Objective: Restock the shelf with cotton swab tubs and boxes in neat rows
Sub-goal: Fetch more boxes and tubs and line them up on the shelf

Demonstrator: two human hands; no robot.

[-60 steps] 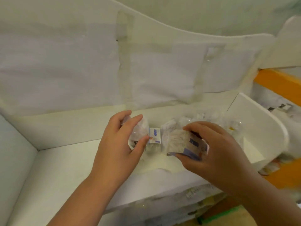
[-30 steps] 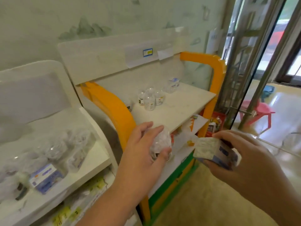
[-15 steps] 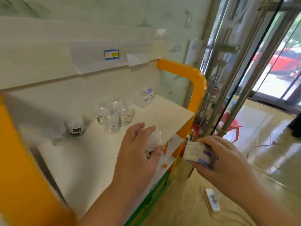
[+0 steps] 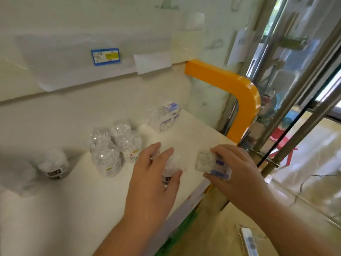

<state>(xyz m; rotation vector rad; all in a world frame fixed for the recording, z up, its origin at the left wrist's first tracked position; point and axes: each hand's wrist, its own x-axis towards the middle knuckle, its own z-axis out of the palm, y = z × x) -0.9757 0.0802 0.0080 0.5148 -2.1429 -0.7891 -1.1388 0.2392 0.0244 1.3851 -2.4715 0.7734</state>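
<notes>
Setting: shop corner, pale wall across the top of the frame, glass doors with steel bars at the right, tan floor at lower right.
Shelf: white board filling the lower left and centre, with an orange frame curving down its right end.
Upper ledge: a blue and yellow price tag and a blank white card sit on its front edge, upper centre.
Tubs: four clear swab tubs stand bunched together at centre left; a lone tub with a dark label stands apart at the left, blurred.
Boxes: clear boxes with blue labels stand at the back of the shelf, right of the tubs.
Left hand: hand at centre, over the shelf near its front edge, fingers and thumb curled round a clear tub; whether that tub touches the board cannot be told.
Right hand: hand right of centre, at the shelf's front right corner, pinching a clear box with a blue label, tilted.
Spacing: both hands sit close together, the held tub and box side by side without touching.
Floor item: a flat packet lies at the lower right, blurred.
</notes>
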